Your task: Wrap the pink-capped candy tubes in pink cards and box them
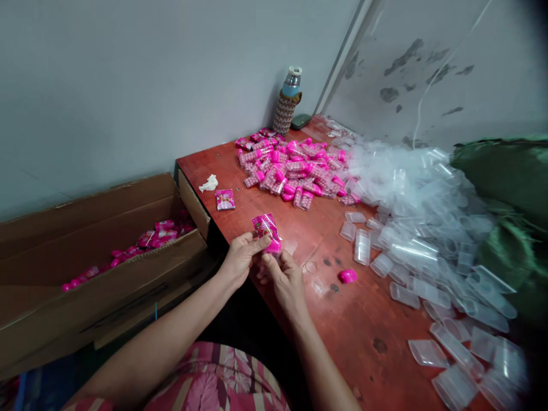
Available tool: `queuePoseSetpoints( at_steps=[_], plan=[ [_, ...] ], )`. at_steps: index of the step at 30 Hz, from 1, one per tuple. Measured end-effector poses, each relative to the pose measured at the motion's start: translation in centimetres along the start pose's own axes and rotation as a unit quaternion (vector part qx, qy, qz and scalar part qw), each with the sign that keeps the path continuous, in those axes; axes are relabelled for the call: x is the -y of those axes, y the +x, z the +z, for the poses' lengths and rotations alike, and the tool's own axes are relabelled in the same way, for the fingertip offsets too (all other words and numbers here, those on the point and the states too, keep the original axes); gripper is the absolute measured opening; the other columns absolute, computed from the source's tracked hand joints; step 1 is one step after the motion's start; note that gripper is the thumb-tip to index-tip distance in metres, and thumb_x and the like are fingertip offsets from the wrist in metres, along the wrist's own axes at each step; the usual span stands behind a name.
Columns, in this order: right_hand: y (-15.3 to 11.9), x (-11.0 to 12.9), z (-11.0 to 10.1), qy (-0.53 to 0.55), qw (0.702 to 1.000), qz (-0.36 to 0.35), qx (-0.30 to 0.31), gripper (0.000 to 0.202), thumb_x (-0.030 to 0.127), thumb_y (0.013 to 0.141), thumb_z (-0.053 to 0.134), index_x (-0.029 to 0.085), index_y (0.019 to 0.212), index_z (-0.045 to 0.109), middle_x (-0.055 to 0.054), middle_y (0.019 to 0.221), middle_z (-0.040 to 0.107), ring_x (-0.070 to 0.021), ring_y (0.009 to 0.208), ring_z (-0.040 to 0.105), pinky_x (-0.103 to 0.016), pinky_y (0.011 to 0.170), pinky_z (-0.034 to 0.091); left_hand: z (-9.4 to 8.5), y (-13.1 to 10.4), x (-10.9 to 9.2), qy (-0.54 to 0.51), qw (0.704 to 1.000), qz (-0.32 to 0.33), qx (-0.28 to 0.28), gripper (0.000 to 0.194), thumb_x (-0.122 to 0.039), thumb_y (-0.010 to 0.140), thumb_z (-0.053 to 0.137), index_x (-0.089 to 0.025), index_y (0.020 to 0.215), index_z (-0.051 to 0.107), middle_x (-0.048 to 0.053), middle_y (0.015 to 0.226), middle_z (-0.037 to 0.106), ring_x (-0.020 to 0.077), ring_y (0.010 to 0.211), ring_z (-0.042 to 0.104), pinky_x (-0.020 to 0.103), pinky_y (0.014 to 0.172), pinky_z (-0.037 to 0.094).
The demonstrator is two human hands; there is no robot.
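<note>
A pink printed label sleeve (pixel 264 225) with a pink cap at its lower end is held between both hands over the table's near edge. My left hand (pixel 243 254) pinches its left side, thumb on top. At its lower right, my right hand (pixel 285 279) has the thumb and fingers closed on the pink-capped end. Fingers hide most of the lower part. A stack of pink labels (pixel 225 200) lies beyond my left hand. To the right of my right hand sits a loose pink cap (pixel 348 276). Pink-capped containers with small pink balls (pixel 295 168) form a pile farther back.
Clear plastic tubes (pixel 411 228) are heaped across the right of the red table (pixel 317 331). A bottle in a knitted cover (pixel 286 105) stands at the back. Crumpled white tissue (pixel 209 183) lies near the left edge. The cardboard box (pixel 107 274) at left holds pink packs. Green sacking (pixel 505 194) borders the right.
</note>
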State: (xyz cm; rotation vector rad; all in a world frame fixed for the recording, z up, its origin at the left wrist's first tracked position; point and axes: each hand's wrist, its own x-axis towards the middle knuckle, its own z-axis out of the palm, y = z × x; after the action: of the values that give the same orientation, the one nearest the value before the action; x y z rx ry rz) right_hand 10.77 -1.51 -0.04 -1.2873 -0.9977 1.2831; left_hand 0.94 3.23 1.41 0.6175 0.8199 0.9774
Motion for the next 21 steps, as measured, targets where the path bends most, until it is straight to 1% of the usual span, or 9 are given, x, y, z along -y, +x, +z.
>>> queuePoseSetpoints(
  at_steps=[3,5,7,9,11,14,18,21],
  plan=[
    [0.0,-0.3,-0.1,-0.023,0.999,-0.020,-0.022,0.020,0.038,0.078,0.054,0.018,0.075,0.055,0.002,0.060,0.054,-0.0109,0.051,0.052,-0.022,0.047,0.043,-0.2,0.1,0.0,0.017,1.000,-0.011,0.010,0.027,-0.035,0.062,0.069,-0.012,0.068,0.056,-0.001,0.050,0.055,0.0095,0.037,0.048,0.021,0.036,0.038],
    [0.0,-0.4,-0.2,-0.029,0.999,-0.027,-0.029,0.020,0.038,0.078,0.054,0.018,0.073,0.054,0.002,0.059,0.054,-0.0105,0.051,0.051,-0.022,0.048,0.042,-0.4,0.2,-0.2,0.037,0.999,-0.014,0.029,0.026,-0.034,0.064,0.068,-0.012,0.064,0.056,-0.001,0.047,0.054,0.0106,0.037,0.049,0.022,0.036,0.039],
    [0.1,-0.2,-0.3,-0.016,1.000,-0.024,-0.009,0.020,0.037,0.079,0.054,0.018,0.072,0.054,0.002,0.059,0.054,-0.0101,0.051,0.050,-0.021,0.047,0.041,-0.6,0.3,-0.5,0.055,0.997,-0.022,0.058,0.024,-0.033,0.065,0.067,-0.011,0.063,0.057,0.000,0.047,0.055,0.0117,0.037,0.050,0.023,0.036,0.040],
    [0.1,0.0,-0.5,0.012,1.000,-0.012,0.025,0.020,0.038,0.078,0.054,0.018,0.074,0.055,0.002,0.061,0.055,-0.0101,0.050,0.050,-0.022,0.047,0.040,-0.8,0.3,-0.9,0.072,0.993,-0.040,0.088,0.024,-0.032,0.066,0.066,-0.010,0.063,0.059,0.002,0.047,0.056,0.0127,0.038,0.051,0.024,0.038,0.041],
    [0.2,0.1,-0.7,0.033,0.998,0.000,0.051,0.020,0.039,0.077,0.055,0.018,0.075,0.056,0.001,0.062,0.056,-0.0104,0.049,0.050,-0.022,0.045,0.039,-0.9,0.4,-1.4,0.084,0.989,-0.052,0.106,0.023,-0.031,0.066,0.067,-0.009,0.065,0.061,0.003,0.048,0.057,0.0134,0.039,0.053,0.025,0.040,0.042],
    [0.3,0.1,-0.7,0.030,0.998,-0.002,0.049,0.021,0.039,0.077,0.056,0.018,0.075,0.057,0.001,0.061,0.056,-0.0106,0.049,0.050,-0.022,0.046,0.039,-1.0,0.5,-1.7,0.086,0.991,-0.039,0.097,0.022,-0.028,0.063,0.069,-0.009,0.071,0.062,0.004,0.053,0.060,0.0134,0.042,0.054,0.025,0.042,0.043],
    [0.3,-0.1,-0.5,-0.016,1.000,-0.025,0.006,0.020,0.037,0.077,0.056,0.018,0.071,0.056,0.002,0.058,0.054,-0.0103,0.049,0.048,-0.022,0.048,0.038,-0.9,0.7,-1.3,0.061,0.994,-0.034,0.087,0.021,-0.027,0.063,0.069,-0.010,0.073,0.061,0.004,0.057,0.061,0.0134,0.043,0.054,0.025,0.040,0.044],
    [0.4,-0.1,-0.7,-0.015,1.000,-0.022,0.015,0.019,0.037,0.077,0.057,0.019,0.069,0.056,0.003,0.057,0.054,-0.0104,0.049,0.048,-0.022,0.047,0.038,-1.0,0.6,-0.8,0.044,0.994,-0.037,0.090,0.020,-0.027,0.064,0.068,-0.010,0.072,0.061,0.003,0.055,0.059,0.0145,0.041,0.054,0.027,0.039,0.044]
  ],
)
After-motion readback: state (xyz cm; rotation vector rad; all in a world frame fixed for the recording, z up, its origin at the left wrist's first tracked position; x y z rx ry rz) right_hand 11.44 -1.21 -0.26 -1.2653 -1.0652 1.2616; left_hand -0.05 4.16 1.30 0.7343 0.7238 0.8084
